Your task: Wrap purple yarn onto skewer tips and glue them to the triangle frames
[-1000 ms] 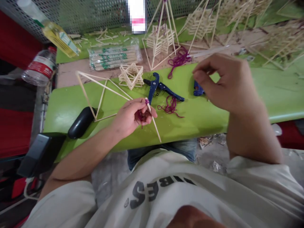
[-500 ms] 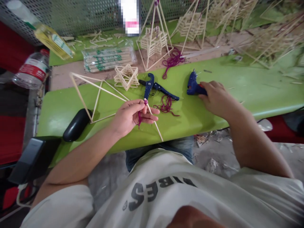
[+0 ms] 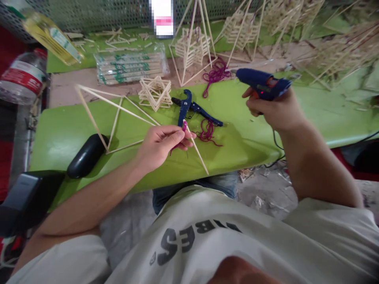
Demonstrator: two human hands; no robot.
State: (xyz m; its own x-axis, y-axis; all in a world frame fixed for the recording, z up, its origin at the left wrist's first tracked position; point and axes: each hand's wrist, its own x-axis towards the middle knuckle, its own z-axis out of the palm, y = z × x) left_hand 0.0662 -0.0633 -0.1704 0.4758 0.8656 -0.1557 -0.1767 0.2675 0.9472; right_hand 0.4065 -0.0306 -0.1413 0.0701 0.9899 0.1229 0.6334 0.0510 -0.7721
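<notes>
Beyond the green tabletop, apparently mesh

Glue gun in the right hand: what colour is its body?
Dark blue; the glue gun shows best in the head view.

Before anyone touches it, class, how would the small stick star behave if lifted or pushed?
The star is probably light for its size: mostly gaps between thin sticks. That thinness suggests it may crack if squeezed. Its jutting points should resist rolling.
</notes>
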